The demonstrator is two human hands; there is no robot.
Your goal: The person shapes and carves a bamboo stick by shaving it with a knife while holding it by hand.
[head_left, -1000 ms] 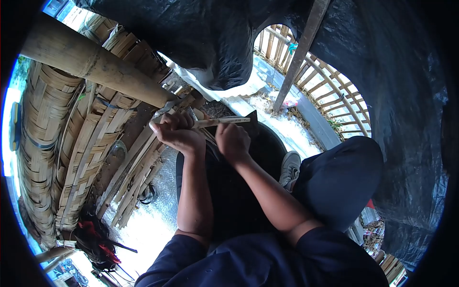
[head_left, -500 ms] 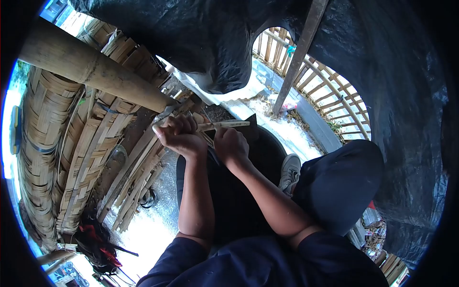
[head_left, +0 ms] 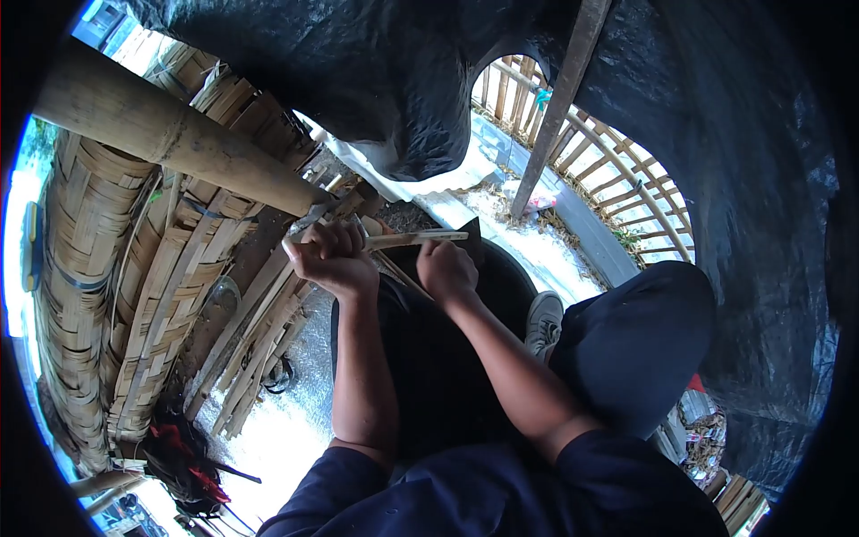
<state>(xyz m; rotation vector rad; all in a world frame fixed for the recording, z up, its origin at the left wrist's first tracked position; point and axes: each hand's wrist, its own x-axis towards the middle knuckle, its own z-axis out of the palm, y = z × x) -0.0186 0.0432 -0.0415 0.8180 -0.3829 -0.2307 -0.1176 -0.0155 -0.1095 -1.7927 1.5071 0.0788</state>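
A pale wooden or bamboo stick (head_left: 407, 241) runs roughly level in front of me. Its left part passes into my left hand (head_left: 335, 258), whose fingers are curled tightly round it. My right hand (head_left: 446, 268) is a fist just under the stick's right half; whatever its fingers grip is hidden. Behind the stick's right end stands a dark, flat, pointed piece (head_left: 472, 234). Under my hands lies a black round rim (head_left: 519, 277).
A thick bamboo pole (head_left: 179, 130) slants down from the upper left. Rolled woven bamboo (head_left: 80, 313) and loose strips (head_left: 255, 345) lie at the left. Black sheeting (head_left: 761, 179) hangs above and right, with a slanting wooden post (head_left: 562, 112) before it. My shoe (head_left: 544, 322) is right of centre.
My right hand has gone left along the stick, then back to the right. My left hand stays closed, now slightly lower in view. The stick's right end has dipped a little.
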